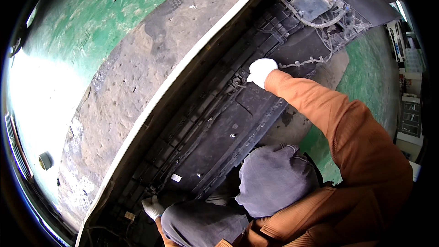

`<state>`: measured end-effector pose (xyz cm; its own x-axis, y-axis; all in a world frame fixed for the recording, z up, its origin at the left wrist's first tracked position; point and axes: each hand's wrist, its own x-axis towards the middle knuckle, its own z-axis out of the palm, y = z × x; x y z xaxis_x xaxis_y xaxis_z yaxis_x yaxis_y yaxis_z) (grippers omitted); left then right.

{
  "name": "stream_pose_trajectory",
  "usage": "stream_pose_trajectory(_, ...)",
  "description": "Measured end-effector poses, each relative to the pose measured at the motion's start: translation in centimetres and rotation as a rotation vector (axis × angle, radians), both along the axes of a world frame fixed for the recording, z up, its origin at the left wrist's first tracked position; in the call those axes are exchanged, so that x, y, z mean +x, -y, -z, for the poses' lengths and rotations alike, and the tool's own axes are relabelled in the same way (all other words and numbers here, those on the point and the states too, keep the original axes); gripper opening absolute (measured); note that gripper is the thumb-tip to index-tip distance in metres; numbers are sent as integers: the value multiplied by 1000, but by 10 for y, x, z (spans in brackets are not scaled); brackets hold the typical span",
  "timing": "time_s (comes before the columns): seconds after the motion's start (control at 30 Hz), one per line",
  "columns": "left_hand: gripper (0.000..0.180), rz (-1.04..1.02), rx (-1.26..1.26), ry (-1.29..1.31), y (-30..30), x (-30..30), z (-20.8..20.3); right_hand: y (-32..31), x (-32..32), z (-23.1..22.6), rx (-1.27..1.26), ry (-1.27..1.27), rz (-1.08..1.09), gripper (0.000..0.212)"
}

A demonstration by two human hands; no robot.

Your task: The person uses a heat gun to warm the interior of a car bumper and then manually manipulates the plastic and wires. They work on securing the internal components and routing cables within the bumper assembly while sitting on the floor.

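A long car bumper [206,132] lies with its black inner side up, slanting from lower left to upper right. My right hand [261,71], in a white glove, is closed against its inner side. The fingertips are turned down, next to a small bracket [238,81] and a thin wiring harness, and whatever they hold is hidden. Lower left, my left hand [152,207], gloved too, rests on the bumper's near end with its fingers partly stretched out. A small white label [176,178] sits near it. My bent knee [279,180] covers part of the bumper's edge.
At the bumper's far end is a grey boxy module [315,0] with a thick hose [315,25] and wiring. A worn grey mat [151,59] lies on the green floor [91,23]. A roll of tape [45,160] stands at left; shelving [410,114] is at far right.
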<state>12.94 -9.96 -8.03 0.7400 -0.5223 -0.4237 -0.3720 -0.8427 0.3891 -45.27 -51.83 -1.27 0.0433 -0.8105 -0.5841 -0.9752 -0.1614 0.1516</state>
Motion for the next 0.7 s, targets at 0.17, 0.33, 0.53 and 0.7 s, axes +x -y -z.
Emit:
stream_pose_trajectory(0.17, 24, 20, -28, -5, -14, 23, 31, -12, -32, 22, -97, 178, -9, 44)
stream_pose_trajectory(0.33, 29, -43, -44, -60, -18, 21, 30, -24, -33, 13, -293, 344, 171, 38)
stream_pose_trajectory(0.53, 21, -117, -147, -174, -6, 10, 20, 1, 2, 2, -134, 24, 165, 44)
stream_pose_trajectory(0.7, 39, 283, 272, 55, -1, 2, -12, 6, 38, -48, -5, 43, -20, 49)
